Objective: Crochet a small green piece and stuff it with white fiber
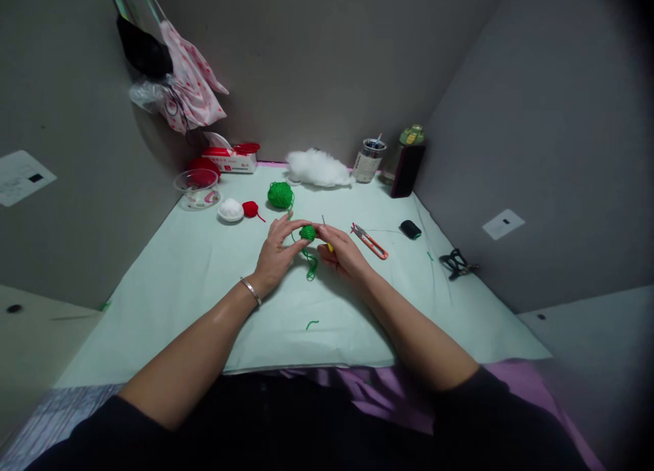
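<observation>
A small green crocheted piece point(307, 233) is held between the thumb and fingers of my left hand point(277, 248). My right hand point(341, 248) is closed on a crochet hook with a yellow handle point(330, 247), its metal tip pointing up. The fingertips of that hand meet the right side of the green piece. Loose green yarn point(310, 266) hangs in loops below it onto the table. Behind my left hand lies a green yarn ball point(281, 195), with a strand running down toward my fingers.
Orange-handled snips point(372, 242), a black object point(410, 230) and a black clip point(457, 264) lie right. White stuffing point(317, 168), a can point(368, 161) and a bottle point(410, 157) stand behind. A clear tub point(199, 197) and red yarn point(250, 208) are left.
</observation>
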`<state>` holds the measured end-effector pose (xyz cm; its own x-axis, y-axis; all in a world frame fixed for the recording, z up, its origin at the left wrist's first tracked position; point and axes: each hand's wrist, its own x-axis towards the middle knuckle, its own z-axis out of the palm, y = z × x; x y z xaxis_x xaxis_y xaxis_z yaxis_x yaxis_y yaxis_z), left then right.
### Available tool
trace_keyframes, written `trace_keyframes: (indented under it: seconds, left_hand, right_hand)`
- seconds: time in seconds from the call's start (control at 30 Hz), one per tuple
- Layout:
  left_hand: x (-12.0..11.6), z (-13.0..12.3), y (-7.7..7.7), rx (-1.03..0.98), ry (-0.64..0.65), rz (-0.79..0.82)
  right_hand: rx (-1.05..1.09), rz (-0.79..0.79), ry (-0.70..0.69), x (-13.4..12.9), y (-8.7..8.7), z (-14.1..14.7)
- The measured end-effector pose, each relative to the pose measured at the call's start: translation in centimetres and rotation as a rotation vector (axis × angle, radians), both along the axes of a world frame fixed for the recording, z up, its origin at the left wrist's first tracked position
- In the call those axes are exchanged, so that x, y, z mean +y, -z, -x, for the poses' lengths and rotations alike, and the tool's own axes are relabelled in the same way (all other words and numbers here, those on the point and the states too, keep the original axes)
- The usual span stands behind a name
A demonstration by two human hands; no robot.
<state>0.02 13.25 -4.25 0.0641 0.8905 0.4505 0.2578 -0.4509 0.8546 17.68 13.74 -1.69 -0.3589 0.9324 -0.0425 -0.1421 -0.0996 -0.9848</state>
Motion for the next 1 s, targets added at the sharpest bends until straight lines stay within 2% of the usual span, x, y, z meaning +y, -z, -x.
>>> trace_keyframes:
  seconds: [0.13,0.23,0.4,0.57,0.77,1.0]
  left_hand:
    - [-0.1,-0.2,0.0,-0.039,0.002,0.028]
    - [-0.1,-0.3,0.0,-0.069,-0.02,0.046]
    - [-0.3,-0.3,0.0,-0.037,-0.067,0.05]
    - [0.0,-0.5,0.4,-0.028,-0.129,0.057]
    - [0.6,-0.5,0.9,-0.048,-0.084,0.086]
    - [0.1,0.1,-0.1,-0.037,-0.021,0.113]
  right_hand:
    - [-0.013,0.034,-0.103,-0.1,0.0,0.1]
    - [-0.059,0.031,-0.127,0.0,0.3,0.0]
    - [-0.149,-0.064,-0.052,0.1,0.7,0.1]
    - [-0.223,-0.185,0.0,-0.3,0.3,0.7]
    - [-0.254,-0.206,0.046,-0.6,0.5,1.4]
    - [-0.261,-0.177,0.147,0.0,0.5,0.2]
